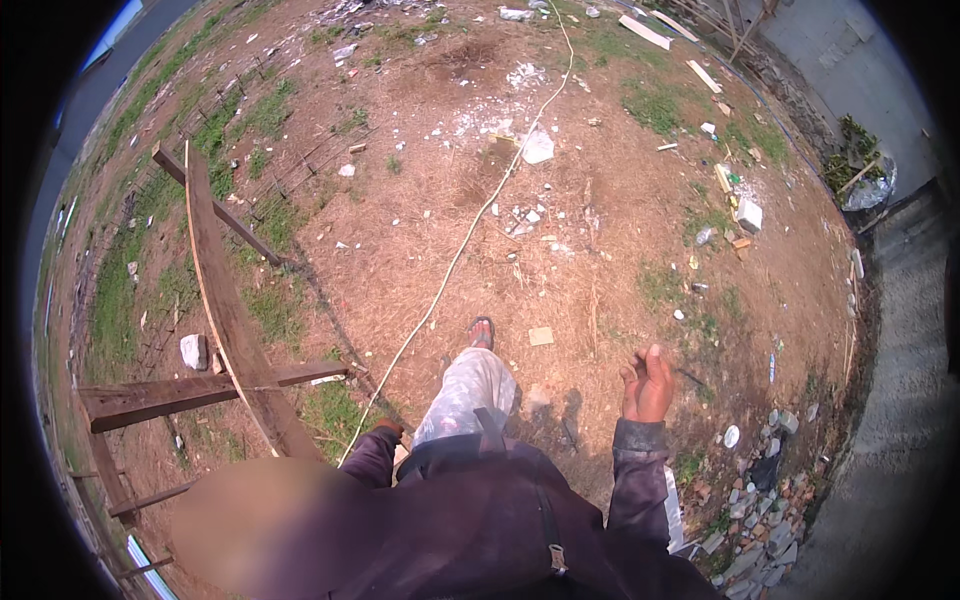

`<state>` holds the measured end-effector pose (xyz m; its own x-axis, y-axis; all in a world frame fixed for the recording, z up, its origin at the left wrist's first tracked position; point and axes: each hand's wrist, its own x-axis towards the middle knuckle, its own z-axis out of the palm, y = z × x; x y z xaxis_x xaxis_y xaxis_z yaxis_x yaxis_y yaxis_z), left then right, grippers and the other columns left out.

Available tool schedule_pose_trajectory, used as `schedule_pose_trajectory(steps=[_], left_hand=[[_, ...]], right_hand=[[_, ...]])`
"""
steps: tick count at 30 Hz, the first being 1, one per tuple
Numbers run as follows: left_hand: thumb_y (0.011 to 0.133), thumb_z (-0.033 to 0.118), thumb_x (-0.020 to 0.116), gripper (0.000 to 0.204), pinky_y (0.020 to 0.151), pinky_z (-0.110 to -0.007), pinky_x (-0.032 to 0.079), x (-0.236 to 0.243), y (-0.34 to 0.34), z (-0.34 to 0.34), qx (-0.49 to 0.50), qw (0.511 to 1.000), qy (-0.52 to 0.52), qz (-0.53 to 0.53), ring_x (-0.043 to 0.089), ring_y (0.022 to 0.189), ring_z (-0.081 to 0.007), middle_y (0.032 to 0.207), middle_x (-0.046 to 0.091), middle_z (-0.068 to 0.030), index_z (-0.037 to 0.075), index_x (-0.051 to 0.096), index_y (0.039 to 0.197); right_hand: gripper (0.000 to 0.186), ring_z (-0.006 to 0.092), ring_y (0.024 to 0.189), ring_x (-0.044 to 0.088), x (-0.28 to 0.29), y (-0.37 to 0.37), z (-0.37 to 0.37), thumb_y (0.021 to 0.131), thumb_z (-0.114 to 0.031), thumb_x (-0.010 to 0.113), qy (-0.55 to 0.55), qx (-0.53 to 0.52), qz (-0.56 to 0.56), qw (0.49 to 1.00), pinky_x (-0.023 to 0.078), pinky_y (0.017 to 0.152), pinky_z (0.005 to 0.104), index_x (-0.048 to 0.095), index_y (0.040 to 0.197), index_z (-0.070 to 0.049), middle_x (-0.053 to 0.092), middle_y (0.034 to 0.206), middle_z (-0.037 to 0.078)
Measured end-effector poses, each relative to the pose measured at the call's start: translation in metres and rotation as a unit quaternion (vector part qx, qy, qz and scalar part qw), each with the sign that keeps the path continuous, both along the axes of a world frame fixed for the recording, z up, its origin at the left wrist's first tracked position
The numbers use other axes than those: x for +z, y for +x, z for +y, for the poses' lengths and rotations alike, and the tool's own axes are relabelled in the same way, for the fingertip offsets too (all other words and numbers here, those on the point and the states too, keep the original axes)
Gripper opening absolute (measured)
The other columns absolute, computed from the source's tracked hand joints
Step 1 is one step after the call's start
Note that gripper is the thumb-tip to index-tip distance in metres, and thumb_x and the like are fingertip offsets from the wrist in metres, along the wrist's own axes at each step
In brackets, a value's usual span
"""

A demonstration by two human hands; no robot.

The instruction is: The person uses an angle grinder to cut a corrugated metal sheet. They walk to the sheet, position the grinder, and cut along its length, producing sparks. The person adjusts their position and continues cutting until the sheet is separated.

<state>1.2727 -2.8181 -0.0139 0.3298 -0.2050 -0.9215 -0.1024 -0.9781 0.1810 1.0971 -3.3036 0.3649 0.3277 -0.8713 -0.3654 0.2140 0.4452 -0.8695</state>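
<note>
bare dirt yard (pixel 600 230) here, dry straw-coloured ground with patches of grass, bits of white rubble scattered all over and a grey concrete strip (pixel 900 380) running down the right edge. right hand (pixel 648 385) is up in the air out to the side, fingers loosely curled, half open, nothing in it. the dark purple sleeve (pixel 636 470) comes up to the wrist. left hand (pixel 385 428) is down low by the hip and mostly tucked behind the body, looks closed around the thin pale rope (pixel 470 225), though you can't really see the fingers so hard to say how tight. that rope runs from the left hand away across the dirt in a long curve right up to the top of the frame. between the two hands there's the person's leg in paint-spattered light trousers (pixel 468 385) stepping forward, sandalled foot (pixel 482 332) planted on the dirt just right of the rope. a small flat tan square (pixel 541 336) lies just beside the foot. further left, a rough wooden frame of weathered planks (pixel 225 300), one long board leaning diagonally over a crosspiece. bottom right has a heap of broken grey stones (pixel 765 500) near the concrete.
</note>
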Motion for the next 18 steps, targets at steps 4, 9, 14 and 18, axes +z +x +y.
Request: schedule_pose_trajectory(steps=[4,9,14,18], left_hand=[[0.089,0.024,0.059,0.022,0.07,-0.039,0.058,-0.041,0.082,-0.089,-0.451,0.893,-0.003,-0.01,0.073,0.081,-0.0247,0.094,0.074,-0.0096,0.01,0.075,0.097],[0.09,0.023,0.058,0.027,0.085,-0.041,0.056,-0.176,0.205,-0.237,-0.216,0.968,0.069,-0.104,0.07,0.102,-0.0267,0.106,0.073,-0.0118,0.012,0.074,0.107],[0.085,0.019,0.059,0.028,0.086,-0.044,0.055,-0.297,0.361,-0.455,-0.022,0.999,0.002,-0.045,0.066,0.105,-0.0342,0.111,0.069,-0.0167,0.007,0.073,0.106],[0.081,0.017,0.066,0.032,0.085,-0.051,0.05,-0.375,0.502,-0.537,0.091,0.932,-0.156,-0.313,0.061,0.098,-0.0426,0.106,0.061,-0.0243,0.004,0.062,0.11]], right_hand=[[0.017,0.013,0.078,0.058,-0.078,0.035,-0.046,0.096,-0.022,0.064,0.05,-0.025,0.126,0.99,0.052,0.062,0.0292,0.062,0.094,-0.006,0.062,0.086,0.003],[0.012,0.0158,0.063,0.062,-0.189,0.001,-0.036,0.09,-0.016,0.069,0.156,-0.042,0.43,0.888,0.051,0.043,0.029,0.062,0.084,-0.007,0.066,0.076,0.005],[0.034,0.0165,0.068,0.061,-0.236,-0.055,0.047,0.091,-0.035,0.064,0.306,0.23,0.655,0.652,0.051,0.06,0.0323,0.069,0.112,-0.008,0.066,0.078,0.009],[0.032,0.0132,0.071,0.06,-0.229,0.037,0.005,0.092,-0.034,0.063,0.322,0.333,0.593,0.659,0.05,0.059,0.0315,0.068,0.108,-0.008,0.065,0.08,0.005]])
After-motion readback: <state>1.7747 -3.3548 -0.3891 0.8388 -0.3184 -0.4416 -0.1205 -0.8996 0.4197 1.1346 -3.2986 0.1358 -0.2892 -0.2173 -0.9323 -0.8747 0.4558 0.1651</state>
